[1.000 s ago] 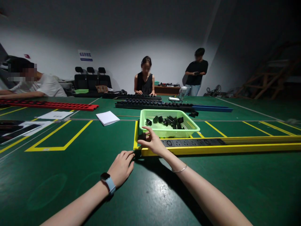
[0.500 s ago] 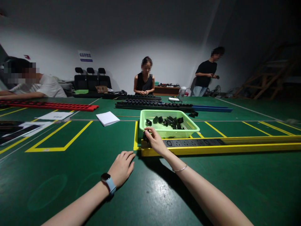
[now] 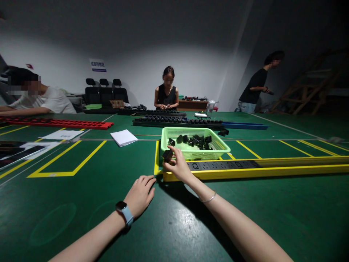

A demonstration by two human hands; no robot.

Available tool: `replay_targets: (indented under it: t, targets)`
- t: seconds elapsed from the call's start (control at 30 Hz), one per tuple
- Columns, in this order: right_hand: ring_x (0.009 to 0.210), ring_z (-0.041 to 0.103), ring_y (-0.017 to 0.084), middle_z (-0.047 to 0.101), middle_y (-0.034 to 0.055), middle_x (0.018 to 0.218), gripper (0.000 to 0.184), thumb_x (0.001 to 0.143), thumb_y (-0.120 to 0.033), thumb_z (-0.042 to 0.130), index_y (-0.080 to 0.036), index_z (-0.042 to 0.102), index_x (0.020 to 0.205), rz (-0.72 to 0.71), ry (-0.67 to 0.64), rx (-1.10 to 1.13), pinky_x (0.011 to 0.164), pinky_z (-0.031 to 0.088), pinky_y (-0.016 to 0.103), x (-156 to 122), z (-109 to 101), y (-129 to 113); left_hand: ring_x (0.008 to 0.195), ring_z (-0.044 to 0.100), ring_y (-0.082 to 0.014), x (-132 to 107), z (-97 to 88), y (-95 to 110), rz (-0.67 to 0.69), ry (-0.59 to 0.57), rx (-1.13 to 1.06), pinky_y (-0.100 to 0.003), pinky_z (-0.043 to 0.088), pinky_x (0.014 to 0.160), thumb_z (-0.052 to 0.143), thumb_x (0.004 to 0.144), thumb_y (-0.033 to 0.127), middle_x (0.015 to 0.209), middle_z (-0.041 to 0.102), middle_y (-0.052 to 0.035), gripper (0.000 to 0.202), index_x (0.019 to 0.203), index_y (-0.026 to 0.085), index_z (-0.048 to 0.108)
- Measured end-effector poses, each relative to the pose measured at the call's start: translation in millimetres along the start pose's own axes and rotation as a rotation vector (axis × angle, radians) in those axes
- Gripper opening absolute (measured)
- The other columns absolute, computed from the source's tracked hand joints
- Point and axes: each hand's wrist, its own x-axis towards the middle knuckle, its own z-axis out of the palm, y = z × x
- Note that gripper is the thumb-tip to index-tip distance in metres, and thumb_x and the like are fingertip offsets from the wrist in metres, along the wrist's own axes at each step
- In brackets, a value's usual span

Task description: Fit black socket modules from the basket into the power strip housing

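Observation:
My right hand (image 3: pixel 178 165) pinches a black socket module (image 3: pixel 167 155) between thumb and fingers. It is over the left end of a long yellow rail (image 3: pixel 294 172), in front of the basket. Several black sockets (image 3: pixel 223 165) sit in a row inside that rail, to the right of my fingers. My left hand (image 3: pixel 140 194) lies on the green table with its fingers stretched out, holding nothing, just left of the rail's end. Behind the rail stands a light green plastic basket (image 3: pixel 196 154) with several loose black modules (image 3: pixel 200 140) in it.
A white folded paper (image 3: pixel 124 138) lies left of the basket. Farther back are black rails with parts (image 3: pixel 177 123), a blue rail (image 3: pixel 248 126) and a red rail (image 3: pixel 81 124). Three other people are around the table, one at the left, one opposite, one at the right.
My right hand has turned, and the black module in its fingers now shows more clearly above the rail end. The person at the right has moved farther right. My left hand stays put.

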Motion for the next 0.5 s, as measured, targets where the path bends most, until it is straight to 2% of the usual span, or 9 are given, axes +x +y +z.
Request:
replay_targets:
  t: [0.13,0.3,0.5]
  targets:
    - [0.104,0.055,0.019,0.052,0.008,0.121,0.078,0.07,-0.025,0.069,-0.025,0.032,0.139,-0.094,-0.049,-0.134,0.093,0.046,0.037,-6,5,-7,0.109,0.05,-0.0243,0,-0.6,1,0.008,0.012,-0.005,-0.044,0.047,0.093,0.045,0.091,0.02,0.119,0.059,-0.0101,0.03,0.119,0.016,0.056]
    - [0.11,0.052,0.022,0.058,0.0087,0.117,0.063,0.068,-0.041,0.074,-0.022,0.054,0.124,-0.138,-0.207,-0.39,0.097,0.041,0.039,-7,5,-16,0.106,0.05,-0.0244,0,-0.9,1,0.006,-0.002,-0.012,-0.044,0.047,0.091,0.046,0.09,0.017,0.113,0.06,-0.0089,0.029,0.118,0.017,0.055]
    - [0.116,0.049,0.024,0.061,0.0089,0.12,0.062,0.071,-0.047,0.071,-0.021,0.056,0.125,-0.161,-0.308,-0.491,0.1,0.037,0.04,-4,3,-16,0.109,0.049,-0.0249,0,1.8,-1,0.02,0.003,-0.011,-0.045,0.046,0.092,0.045,0.09,0.018,0.12,0.058,-0.0086,0.032,0.122,0.019,0.053]
